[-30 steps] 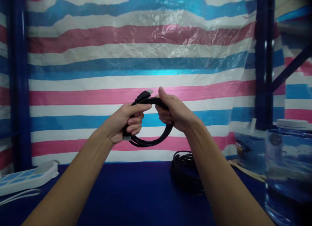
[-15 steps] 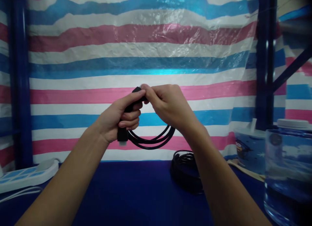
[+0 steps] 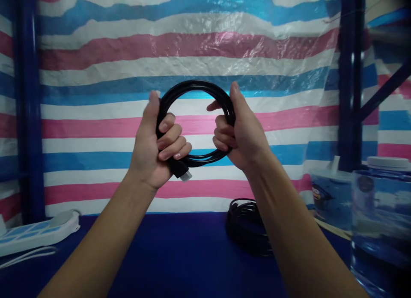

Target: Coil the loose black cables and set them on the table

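A coiled black HDMI cable [image 3: 195, 84] is held up as a ring between my two hands, above the table. My left hand [image 3: 157, 139] is closed round the ring's left side, its thumb pointing up. Below those fingers a black plug with a silver metal end [image 3: 184, 175] sticks out; a small light tip, perhaps the other plug, shows by the thumb. On the ring's right side, my right hand [image 3: 244, 126] has its fingers curled round the loops, with the thumb raised and the index finger partly extended.
Another black cable coil [image 3: 247, 233] lies on the dark blue table [image 3: 192, 255], partly behind my right forearm. At right stand a clear water jar [image 3: 382, 229] with a white lid and a blue cup [image 3: 332, 195]. A white power strip [image 3: 41, 233] lies at left, before a striped sheet [image 3: 192, 45].
My hands were close together at the plug end, with the loops hanging below. Now they are apart, gripping opposite sides of the coil, which has swung up into an open ring.
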Demonstrator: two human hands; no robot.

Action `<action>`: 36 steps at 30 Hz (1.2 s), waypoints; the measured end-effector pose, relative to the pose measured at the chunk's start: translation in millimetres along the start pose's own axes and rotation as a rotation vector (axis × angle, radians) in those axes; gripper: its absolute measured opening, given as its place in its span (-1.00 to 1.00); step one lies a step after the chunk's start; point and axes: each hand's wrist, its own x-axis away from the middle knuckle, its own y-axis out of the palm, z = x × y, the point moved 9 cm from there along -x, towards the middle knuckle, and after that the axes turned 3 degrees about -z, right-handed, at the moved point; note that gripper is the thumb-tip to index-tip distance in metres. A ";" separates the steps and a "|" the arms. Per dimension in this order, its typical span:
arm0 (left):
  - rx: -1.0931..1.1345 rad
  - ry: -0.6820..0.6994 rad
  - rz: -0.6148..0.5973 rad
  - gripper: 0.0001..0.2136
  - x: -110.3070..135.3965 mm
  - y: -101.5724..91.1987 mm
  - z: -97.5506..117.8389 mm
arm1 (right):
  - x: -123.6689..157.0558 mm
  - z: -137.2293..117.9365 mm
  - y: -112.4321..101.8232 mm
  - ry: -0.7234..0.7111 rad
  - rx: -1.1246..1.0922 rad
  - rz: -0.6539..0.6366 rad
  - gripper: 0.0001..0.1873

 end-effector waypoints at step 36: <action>-0.422 0.052 0.040 -0.60 12.6 6.6 20.0 | 14.1 -38.1 19.3 -0.124 0.284 -0.061 -0.38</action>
